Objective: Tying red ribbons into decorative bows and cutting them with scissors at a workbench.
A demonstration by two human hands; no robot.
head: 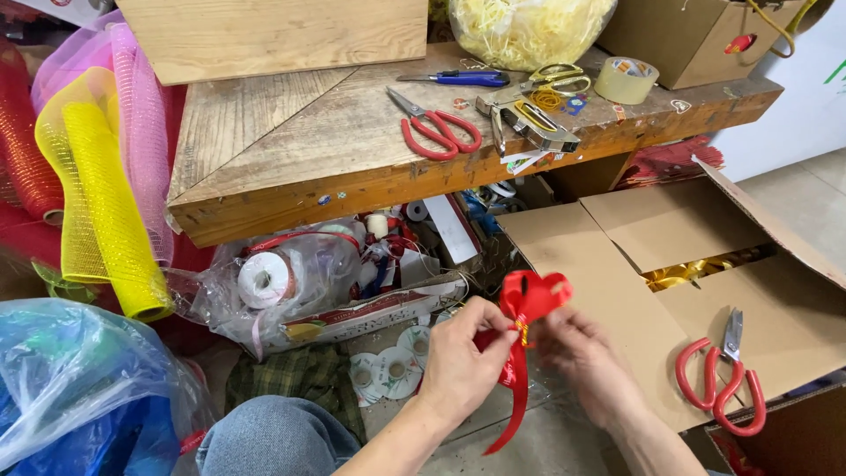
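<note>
A red ribbon bow (526,304) is pinched at its knot by the left hand (463,361) and right hand (583,360), above a cardboard box (617,291). The right fingertips are hidden behind the ribbon.

Both forearms reach forward, low and close together. The left hand (463,361) pinches with thumb and fingertips. The right hand (582,357) curls inward facing it, fingers bent.
</note>
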